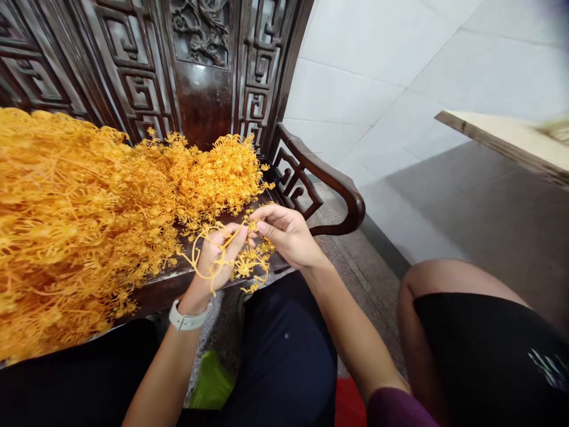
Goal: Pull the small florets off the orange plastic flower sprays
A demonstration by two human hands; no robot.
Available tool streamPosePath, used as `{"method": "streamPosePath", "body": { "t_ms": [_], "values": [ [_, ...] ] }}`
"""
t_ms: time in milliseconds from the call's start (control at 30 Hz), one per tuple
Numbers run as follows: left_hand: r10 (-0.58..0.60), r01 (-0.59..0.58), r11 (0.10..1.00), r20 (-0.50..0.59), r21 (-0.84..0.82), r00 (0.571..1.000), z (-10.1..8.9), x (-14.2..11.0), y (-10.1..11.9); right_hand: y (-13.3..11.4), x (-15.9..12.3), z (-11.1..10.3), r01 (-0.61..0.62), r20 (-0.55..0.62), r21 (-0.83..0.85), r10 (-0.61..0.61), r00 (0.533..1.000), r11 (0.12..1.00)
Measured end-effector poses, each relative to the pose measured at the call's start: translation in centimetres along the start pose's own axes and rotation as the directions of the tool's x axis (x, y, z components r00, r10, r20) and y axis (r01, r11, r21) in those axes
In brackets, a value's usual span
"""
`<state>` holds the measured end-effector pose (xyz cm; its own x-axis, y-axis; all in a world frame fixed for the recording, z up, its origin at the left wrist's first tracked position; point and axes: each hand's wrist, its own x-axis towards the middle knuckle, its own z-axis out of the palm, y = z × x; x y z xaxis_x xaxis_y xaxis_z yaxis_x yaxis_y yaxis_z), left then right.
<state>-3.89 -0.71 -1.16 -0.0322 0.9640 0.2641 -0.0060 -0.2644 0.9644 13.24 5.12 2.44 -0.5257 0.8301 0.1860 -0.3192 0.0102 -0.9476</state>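
Your two hands meet near the center of the frame, just in front of the bench seat. Your left hand (220,252) is pinched on a yellow sprig (252,226), thumb against fingers, with thin yellow strands (195,270) looping across its back and hanging below the wrist. Your right hand (287,234) grips the same sprig between thumb and fingertips, its remaining fingers curled; the sprig is therefore located between both sets of fingertips. Small yellow flower heads (246,267) hang directly below the hands; whether they belong to the sprig cannot be determined. A large yellow pile (89,219) of similar sprigs covers the left side of the frame and extends along the bench toward the center. The dark wooden bench (207,107) has a carved back at the upper left and a curved armrest (353,207) right of center. Your left wrist carries a pale watch strap (190,319); a purple sleeve (395,409) covers your right arm at the lower edge. Dark blue trousers (284,344) lie beneath the hands, with a green item (213,379) to their left. A bare knee (448,276) and black shorts (484,356) occupy the lower right, and a flat board (507,139) projects from the right edge, before a white wall (351,77).
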Motion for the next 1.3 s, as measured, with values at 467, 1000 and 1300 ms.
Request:
{"method": "streamPosePath", "body": {
  "t_ms": [467, 1000, 1300],
  "values": [
    [0.106, -0.106, 0.994, -0.006, 0.027, 0.994, -0.3, -0.2, 0.4, -0.4, 0.1, 0.1, -0.098, 0.105, -0.090, 0.108, 0.989, 0.991],
    [-0.156, 0.113, 0.892, -0.064, -0.438, 0.986, -0.2, -0.2, 0.0, 0.6, 2.5, -6.7, 0.032, -0.249, -0.577, -0.214, 0.945, 0.816],
    [-0.247, 0.131, 0.909, -0.260, -0.395, 0.933, 0.4, 1.3, -2.4, 5.7, 4.1, -15.9, -0.340, -0.429, -0.732, -0.011, 0.903, 0.591]
  ]
}}
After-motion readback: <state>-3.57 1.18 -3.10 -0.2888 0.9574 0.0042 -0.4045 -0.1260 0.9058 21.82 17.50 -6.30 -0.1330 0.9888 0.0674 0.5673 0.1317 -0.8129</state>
